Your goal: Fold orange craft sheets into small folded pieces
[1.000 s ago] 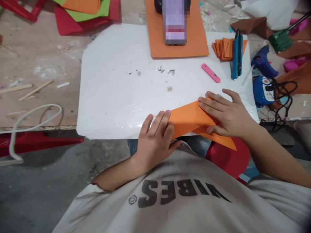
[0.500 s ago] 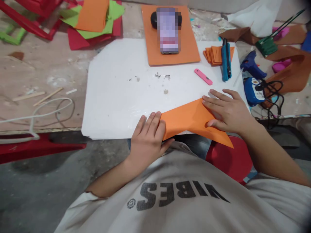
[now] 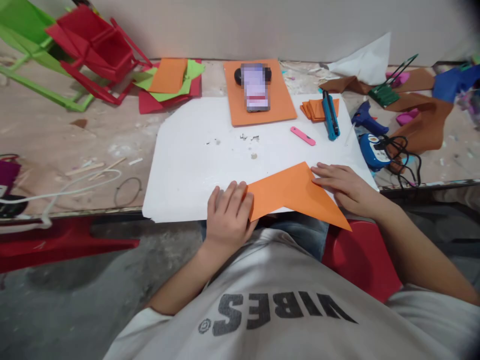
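Beneath a white board (image 3: 187, 160) runs a scuffed worktable (image 3: 123, 125). Angular orange paper (image 3: 287, 187) lies at the board's near edge, right of centre, one point overhanging. Over the paper's left end, the left hand (image 3: 228, 215) rests its fingers; whether its thumb pinches, I cannot tell. Stretched out and gripping nothing, the right hand (image 3: 347, 187) touches the paper's right side. At the board's far edge, a phone (image 3: 255, 90) stands over an orange sheet (image 3: 236, 117); at its far right, a blue cutter (image 3: 330, 117) crosses small orange pieces (image 3: 314, 112).

On the table (image 3: 123, 125) lie a white board (image 3: 187, 165) and wooden sticks (image 3: 112, 166).
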Demonstrator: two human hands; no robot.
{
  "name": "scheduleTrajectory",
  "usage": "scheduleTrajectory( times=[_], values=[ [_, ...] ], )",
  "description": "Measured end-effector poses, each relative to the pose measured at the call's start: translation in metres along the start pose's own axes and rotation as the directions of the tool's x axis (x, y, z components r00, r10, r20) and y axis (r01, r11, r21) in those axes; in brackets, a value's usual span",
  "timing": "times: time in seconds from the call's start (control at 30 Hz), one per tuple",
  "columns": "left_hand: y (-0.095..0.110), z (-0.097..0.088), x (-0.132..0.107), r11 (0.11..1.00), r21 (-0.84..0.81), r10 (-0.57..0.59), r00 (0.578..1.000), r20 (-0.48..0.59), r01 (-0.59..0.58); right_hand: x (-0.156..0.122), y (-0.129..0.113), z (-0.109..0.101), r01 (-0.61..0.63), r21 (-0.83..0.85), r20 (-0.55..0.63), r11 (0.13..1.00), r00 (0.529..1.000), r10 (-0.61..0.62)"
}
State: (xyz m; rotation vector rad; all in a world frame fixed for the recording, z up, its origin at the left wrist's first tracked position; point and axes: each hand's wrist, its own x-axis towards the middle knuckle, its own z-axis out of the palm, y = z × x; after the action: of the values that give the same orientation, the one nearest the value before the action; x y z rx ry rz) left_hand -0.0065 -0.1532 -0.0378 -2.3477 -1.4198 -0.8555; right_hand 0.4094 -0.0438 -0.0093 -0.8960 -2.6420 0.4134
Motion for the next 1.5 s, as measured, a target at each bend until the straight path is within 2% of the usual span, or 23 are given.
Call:
scheduleTrajectory(
  times=[0.17,0.33,0.4,0.5,0.6,0.7,0.77,0.83,0.9,0.93,0.97,1.0,1.03,1.07,1.1,1.13,1.17,1.2,1.27,1.33,1.37,1.43,1.5],
  values=[
    [0.024,-0.002,0.018,0.991,-0.056,0.115,0.992,-0.056,-0.119,-0.019,-0.014,-0.001,0.021,0.003,0.005,1.000,1.000,-0.021],
    [0.033,0.005,0.033,0.976,-0.140,0.166,0.986,-0.023,-0.168,-0.027,-0.026,0.003,-0.011,-0.052,0.005,0.999,1.000,0.011],
    [0.032,0.007,0.037,0.970,-0.168,0.170,0.985,-0.037,-0.174,-0.029,-0.026,0.011,-0.010,-0.067,-0.051,0.998,0.999,0.007],
    [0.030,0.005,0.038,0.966,-0.196,0.160,0.985,-0.061,-0.169,-0.028,-0.022,0.032,0.023,-0.052,-0.196,0.998,0.980,-0.033],
    [0.030,0.001,0.040,0.968,-0.191,0.152,0.986,-0.064,-0.161,-0.018,-0.025,0.052,0.090,-0.028,-0.336,0.996,0.937,-0.095],
    [0.026,-0.003,0.046,0.969,-0.189,0.153,0.987,-0.052,-0.160,0.003,-0.044,0.061,0.144,-0.047,-0.432,0.988,0.889,-0.150],
    [0.018,-0.006,0.054,0.964,-0.171,0.195,0.979,-0.056,-0.201,0.019,-0.066,0.057,0.202,-0.090,-0.501,0.975,0.837,-0.220],
    [0.007,-0.008,0.063,0.950,-0.163,0.261,0.963,-0.065,-0.268,0.033,-0.089,0.050,0.213,-0.148,-0.527,0.966,0.809,-0.259],
    [-0.006,-0.011,0.070,0.935,-0.232,0.249,0.963,-0.103,-0.267,0.045,-0.105,0.043,0.151,-0.189,-0.639,0.970,0.731,-0.239],
    [-0.012,-0.013,0.074,0.931,-0.305,0.165,0.975,-0.146,-0.203,0.050,-0.110,0.040,0.118,-0.171,-0.724,0.978,0.658,-0.206],
    [-0.017,-0.015,0.077,0.912,-0.398,0.020,0.981,-0.195,-0.098,0.054,-0.112,0.039,0.094,-0.122,-0.807,0.988,0.570,-0.154],
    [-0.020,-0.017,0.080,0.860,-0.509,-0.173,0.957,-0.233,0.032,0.057,-0.112,0.039,0.084,-0.047,-0.873,0.995,0.481,-0.082],
    [-0.021,-0.019,0.084,0.765,-0.627,-0.376,0.892,-0.250,0.146,0.059,-0.112,0.040,0.087,0.044,-0.911,0.995,0.412,0.005],
    [-0.021,-0.020,0.087,0.635,-0.740,-0.554,0.799,-0.235,0.222,0.060,-0.110,0.042,0.096,0.139,-0.922,0.986,0.375,0.093],
    [-0.019,-0.020,0.090,0.491,-0.833,-0.687,0.701,-0.192,0.253,0.061,-0.110,0.045,0.099,0.233,-0.908,0.967,0.379,0.180],
    [-0.016,-0.019,0.093,0.353,-0.903,-0.768,0.627,-0.129,0.247,0.062,-0.110,0.048,0.094,0.324,-0.870,0.941,0.420,0.258],
    [-0.012,-0.018,0.095,0.228,-0.947,-0.810,0.584,-0.056,0.226,0.062,-0.113,0.051,0.083,0.415,-0.812,0.906,0.482,0.328],
    [-0.008,-0.016,0.095,0.121,-0.972,-0.829,0.559,0.014,0.204,0.063,-0.116,0.055,0.074,0.504,-0.739,0.860,0.553,0.385],
    [0.001,-0.011,0.094,-0.046,-0.981,-0.822,0.552,0.144,0.187,0.067,-0.129,0.062,0.052,0.660,-0.574,0.749,0.678,0.458],
    [0.008,-0.007,0.090,-0.172,-0.966,-0.783,0.569,0.252,0.191,0.073,-0.143,0.068,0.016,0.742,-0.454,0.670,0.748,0.484],
    [0.011,-0.006,0.088,-0.222,-0.955,-0.759,0.580,0.296,0.197,0.077,-0.150,0.071,-0.005,0.749,-0.423,0.662,0.766,0.485],
    [0.013,-0.004,0.083,-0.292,-0.934,-0.719,0.596,0.358,0.208,0.085,-0.159,0.074,-0.047,0.711,-0.413,0.702,0.780,0.470],
    [0.011,-0.003,0.080,-0.337,-0.919,-0.689,0.612,0.389,0.205,0.091,-0.161,0.076,-0.056,0.601,-0.494,0.797,0.758,0.425]
  ],
)
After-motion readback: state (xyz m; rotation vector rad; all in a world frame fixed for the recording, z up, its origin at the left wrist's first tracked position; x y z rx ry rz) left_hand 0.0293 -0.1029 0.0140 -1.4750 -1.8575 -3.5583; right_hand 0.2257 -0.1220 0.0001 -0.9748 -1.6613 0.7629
